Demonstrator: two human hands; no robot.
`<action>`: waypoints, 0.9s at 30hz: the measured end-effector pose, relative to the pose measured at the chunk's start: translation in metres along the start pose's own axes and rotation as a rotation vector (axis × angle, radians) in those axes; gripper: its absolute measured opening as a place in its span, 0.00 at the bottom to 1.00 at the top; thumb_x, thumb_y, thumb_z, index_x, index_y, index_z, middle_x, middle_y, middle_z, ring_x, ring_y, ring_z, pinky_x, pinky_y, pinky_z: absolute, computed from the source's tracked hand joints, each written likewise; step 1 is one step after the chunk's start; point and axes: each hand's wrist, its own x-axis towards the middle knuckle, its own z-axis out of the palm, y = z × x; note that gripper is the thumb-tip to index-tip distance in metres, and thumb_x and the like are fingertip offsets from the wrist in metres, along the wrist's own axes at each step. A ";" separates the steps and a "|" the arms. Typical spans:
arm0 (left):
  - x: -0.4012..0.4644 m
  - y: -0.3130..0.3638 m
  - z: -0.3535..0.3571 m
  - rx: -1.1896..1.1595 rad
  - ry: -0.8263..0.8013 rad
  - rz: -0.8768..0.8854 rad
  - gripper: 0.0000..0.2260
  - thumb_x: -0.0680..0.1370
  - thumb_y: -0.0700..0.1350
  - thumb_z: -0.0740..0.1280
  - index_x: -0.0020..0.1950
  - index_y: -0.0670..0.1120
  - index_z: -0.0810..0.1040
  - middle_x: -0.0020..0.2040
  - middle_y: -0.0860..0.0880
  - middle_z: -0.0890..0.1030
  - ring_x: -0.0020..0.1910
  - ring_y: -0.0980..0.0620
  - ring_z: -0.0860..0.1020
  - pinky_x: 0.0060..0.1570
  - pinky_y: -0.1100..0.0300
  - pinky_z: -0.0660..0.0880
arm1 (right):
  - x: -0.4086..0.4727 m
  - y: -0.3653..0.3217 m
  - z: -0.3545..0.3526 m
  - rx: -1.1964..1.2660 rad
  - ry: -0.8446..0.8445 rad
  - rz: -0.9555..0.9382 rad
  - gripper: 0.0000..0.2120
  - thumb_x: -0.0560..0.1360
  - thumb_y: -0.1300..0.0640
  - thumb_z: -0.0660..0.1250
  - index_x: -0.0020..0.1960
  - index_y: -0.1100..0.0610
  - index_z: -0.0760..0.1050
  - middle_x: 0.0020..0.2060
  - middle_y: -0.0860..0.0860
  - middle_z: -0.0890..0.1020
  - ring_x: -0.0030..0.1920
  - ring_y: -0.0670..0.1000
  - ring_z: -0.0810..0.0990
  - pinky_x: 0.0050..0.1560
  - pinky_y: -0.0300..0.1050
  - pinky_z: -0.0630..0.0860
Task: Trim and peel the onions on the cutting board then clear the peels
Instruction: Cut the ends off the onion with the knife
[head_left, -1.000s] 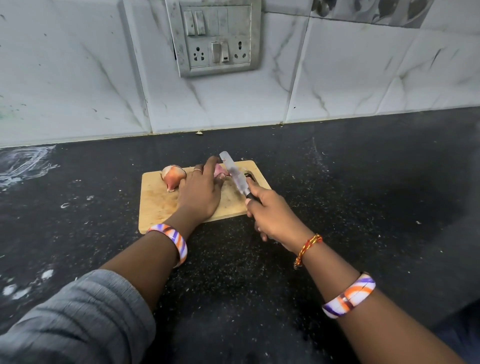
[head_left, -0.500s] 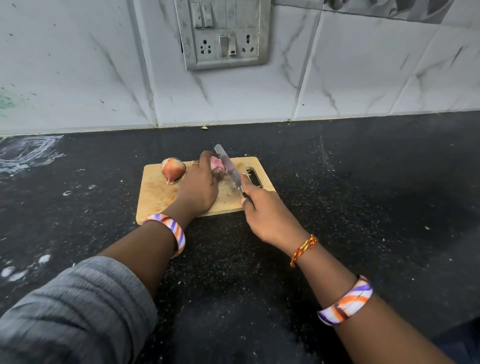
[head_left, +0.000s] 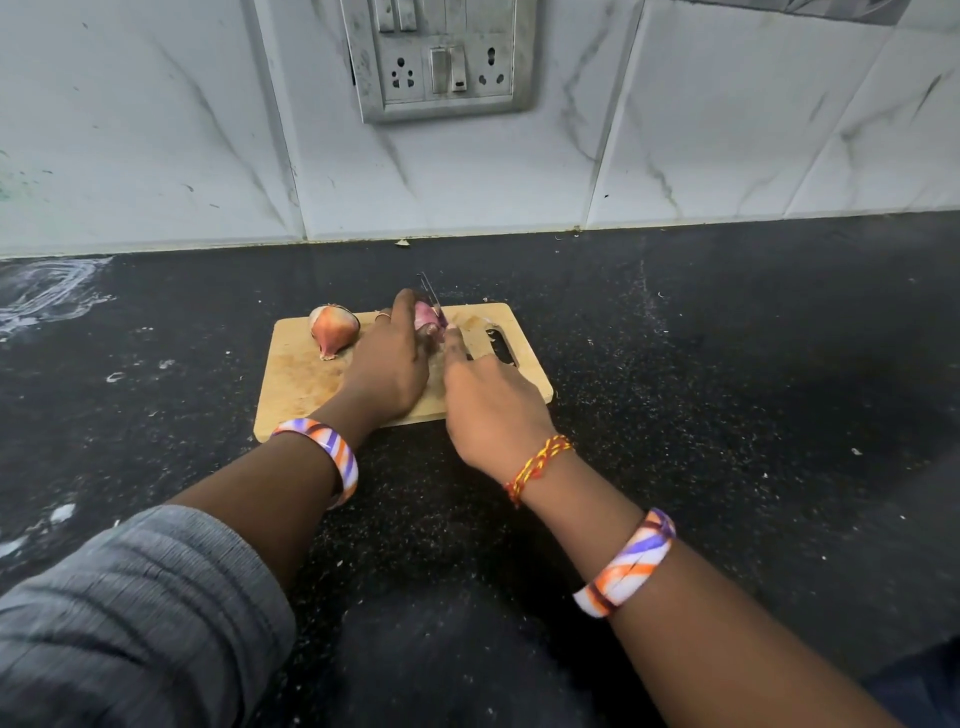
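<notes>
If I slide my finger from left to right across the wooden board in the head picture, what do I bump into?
Loose onion → left hand holding the other onion → knife cutting into it → right hand → handle slot in the cutting board.

The cutting board (head_left: 301, 374) at frame centre is pale wood, matt and scuffed with knife marks. The desk (head_left: 727, 364) is black speckled stone with a dull sheen. The wall tiles (head_left: 156, 130) across the top are glossy white marble-look. The switch plate (head_left: 441, 62) at upper centre is brushed grey metal, smudged. The onion (head_left: 332, 327) has dry papery skin. The sleeve (head_left: 130, 623) at lower left is ribbed grey cloth.
</notes>
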 end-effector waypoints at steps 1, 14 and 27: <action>0.000 0.001 0.000 -0.005 0.002 -0.004 0.21 0.79 0.41 0.57 0.71 0.40 0.58 0.59 0.32 0.73 0.56 0.34 0.73 0.54 0.46 0.71 | -0.003 0.001 -0.002 0.001 -0.008 -0.001 0.33 0.76 0.67 0.56 0.76 0.59 0.45 0.56 0.59 0.76 0.54 0.59 0.77 0.41 0.48 0.68; 0.001 0.001 -0.001 -0.030 0.004 0.005 0.21 0.78 0.39 0.57 0.71 0.39 0.58 0.59 0.31 0.73 0.57 0.33 0.72 0.56 0.47 0.69 | 0.011 0.006 -0.015 0.128 -0.105 0.000 0.29 0.76 0.65 0.55 0.75 0.60 0.51 0.58 0.61 0.74 0.56 0.61 0.75 0.48 0.50 0.72; -0.001 0.000 -0.003 -0.059 0.015 0.005 0.18 0.80 0.40 0.55 0.69 0.38 0.59 0.57 0.32 0.74 0.56 0.35 0.72 0.53 0.49 0.68 | 0.002 -0.006 0.002 -0.014 -0.089 0.020 0.32 0.76 0.66 0.56 0.76 0.63 0.46 0.59 0.59 0.74 0.58 0.59 0.75 0.48 0.49 0.71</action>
